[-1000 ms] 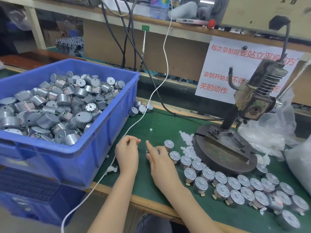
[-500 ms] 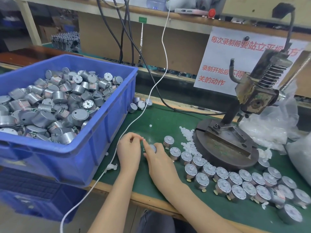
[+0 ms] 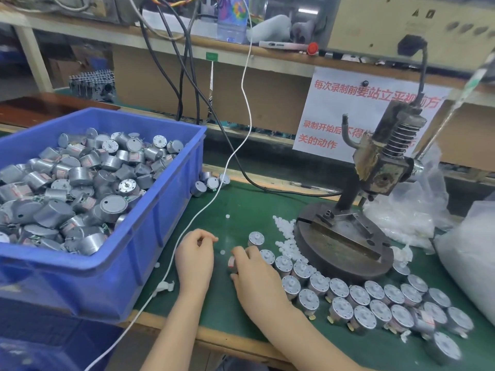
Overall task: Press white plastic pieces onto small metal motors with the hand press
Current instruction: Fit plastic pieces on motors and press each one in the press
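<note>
1. Step in hand, as we judge it: fitting a piece to a motor by hand, ahead of pressing. Nothing is under the press (image 3: 380, 167) yet.
2. Right hand (image 3: 258, 277): fingers (image 3: 241, 254) wrapped round one motor (image 3: 232, 263), gripping it low over the bench (image 3: 254, 204), just left of the standing motors (image 3: 359, 295).
3. Left hand (image 3: 195, 261): fingers curled, thumb tip against forefinger tip, just beside the held motor. A pale speck shows at the tips, but we cannot tell whether a piece is pinched there.
4. The next move calls for lining the piece's bore up with the thin shaft. Then we carry the motor, shaft up, to the base (image 3: 345, 253) and pull the lever. The part is tiny and likely slippery, so we expect a fine pinch is needed.
5. The held motor looks like a small silver can with a reddish label on its side. Its shaft end is hidden by the fingers.
6. The standing motors are the same type. They stand face up in loose rows along the base's near edge.
7. Pieces (image 3: 285, 236): tiny white beads heaped against the base's left rim, with a few strays near the hands.
8. Stock: a blue bin (image 3: 150, 236) heaped with motors stands to the left.
</note>
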Demonstrator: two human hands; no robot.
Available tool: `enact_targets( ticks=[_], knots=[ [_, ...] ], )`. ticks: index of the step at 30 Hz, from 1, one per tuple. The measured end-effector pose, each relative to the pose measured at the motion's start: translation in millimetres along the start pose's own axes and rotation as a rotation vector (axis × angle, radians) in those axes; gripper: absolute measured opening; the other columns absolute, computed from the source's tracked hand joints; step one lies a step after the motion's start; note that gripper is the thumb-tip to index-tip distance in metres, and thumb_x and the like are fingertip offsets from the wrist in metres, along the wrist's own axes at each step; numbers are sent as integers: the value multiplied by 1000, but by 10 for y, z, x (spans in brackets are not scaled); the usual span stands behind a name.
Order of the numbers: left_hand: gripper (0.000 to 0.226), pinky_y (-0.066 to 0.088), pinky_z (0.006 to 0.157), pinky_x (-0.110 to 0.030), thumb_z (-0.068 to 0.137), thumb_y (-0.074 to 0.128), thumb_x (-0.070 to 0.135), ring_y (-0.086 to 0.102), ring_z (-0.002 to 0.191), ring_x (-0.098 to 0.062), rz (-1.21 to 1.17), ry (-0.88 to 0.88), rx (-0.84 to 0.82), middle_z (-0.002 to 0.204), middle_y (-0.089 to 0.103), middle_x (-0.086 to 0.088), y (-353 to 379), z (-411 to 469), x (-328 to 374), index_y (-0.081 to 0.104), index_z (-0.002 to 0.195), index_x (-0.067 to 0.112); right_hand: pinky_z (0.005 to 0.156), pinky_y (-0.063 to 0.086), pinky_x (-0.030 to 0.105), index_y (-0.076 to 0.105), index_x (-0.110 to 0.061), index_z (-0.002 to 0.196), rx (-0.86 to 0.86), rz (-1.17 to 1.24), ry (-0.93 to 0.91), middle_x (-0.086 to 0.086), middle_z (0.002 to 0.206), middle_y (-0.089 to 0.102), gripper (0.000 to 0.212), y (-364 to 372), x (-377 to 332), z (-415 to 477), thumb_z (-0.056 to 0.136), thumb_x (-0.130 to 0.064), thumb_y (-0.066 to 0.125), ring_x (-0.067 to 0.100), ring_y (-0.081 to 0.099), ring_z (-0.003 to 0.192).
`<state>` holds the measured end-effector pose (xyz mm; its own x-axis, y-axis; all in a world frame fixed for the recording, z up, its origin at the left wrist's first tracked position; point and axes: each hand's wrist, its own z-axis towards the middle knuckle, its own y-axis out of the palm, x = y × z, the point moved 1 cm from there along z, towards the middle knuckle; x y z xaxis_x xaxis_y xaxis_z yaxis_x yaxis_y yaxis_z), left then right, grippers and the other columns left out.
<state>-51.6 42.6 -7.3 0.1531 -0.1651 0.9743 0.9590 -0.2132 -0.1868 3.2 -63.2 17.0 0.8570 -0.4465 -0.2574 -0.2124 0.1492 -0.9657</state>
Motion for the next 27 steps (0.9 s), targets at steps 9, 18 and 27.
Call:
enact_targets(
  ticks=[9, 18, 27],
  knots=[
    [30, 38, 61, -27, 79, 49, -2, 56, 71, -17, 13, 5, -4, 73, 63, 6, -10, -3, -12, 60, 62, 19, 64, 29, 32, 24, -17, 94, -56, -52, 15, 11, 110, 57, 21, -243, 7, -33, 93, -20, 44, 32, 57, 97],
    [30, 37, 61, -26, 79, 49, -2, 55, 69, -18, 22, 8, -7, 73, 63, 6, -7, -12, -3, 60, 62, 19, 66, 25, 33, 39, -11, 92, -155, -61, 67, 12, 121, 38, 10, -258, -43, -128, 95, -20, 41, 34, 53, 94],
    [31, 31, 53, -27, 79, 49, -2, 48, 58, -16, 24, -6, -4, 66, 60, 6, 3, -15, -2, 60, 61, 20, 79, 43, 22, 58, -28, 116, -70, 305, 146, -13, 102, 59, 32, -354, 278, -218, 84, -29, 59, 11, 55, 97]
  ],
)
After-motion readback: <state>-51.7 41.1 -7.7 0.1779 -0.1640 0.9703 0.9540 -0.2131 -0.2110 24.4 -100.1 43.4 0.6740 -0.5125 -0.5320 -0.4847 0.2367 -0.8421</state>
